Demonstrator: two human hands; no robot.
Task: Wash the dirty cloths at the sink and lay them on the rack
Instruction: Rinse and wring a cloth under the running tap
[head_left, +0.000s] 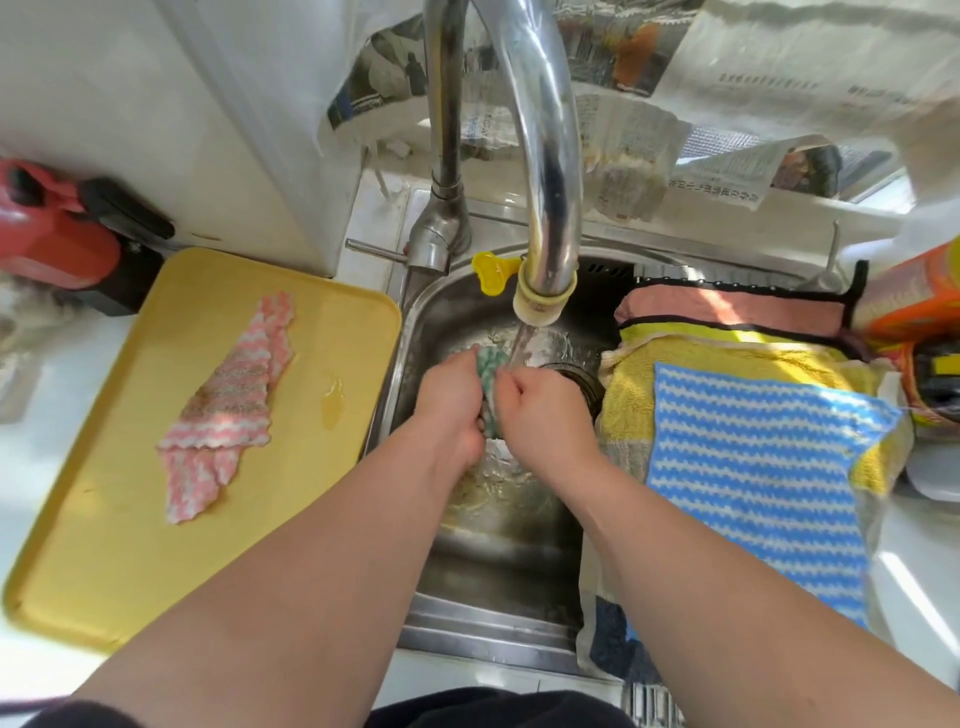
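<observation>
Shiny steel sink, water from the curved chrome faucet hitting a bunched green cloth that runs near-to-far between left hand and right hand, both sets of fingers curled tight around it. Left, a fluffy pink-and-white wavy cloth lies on the yellow tray, long side pointing far-right.
</observation>
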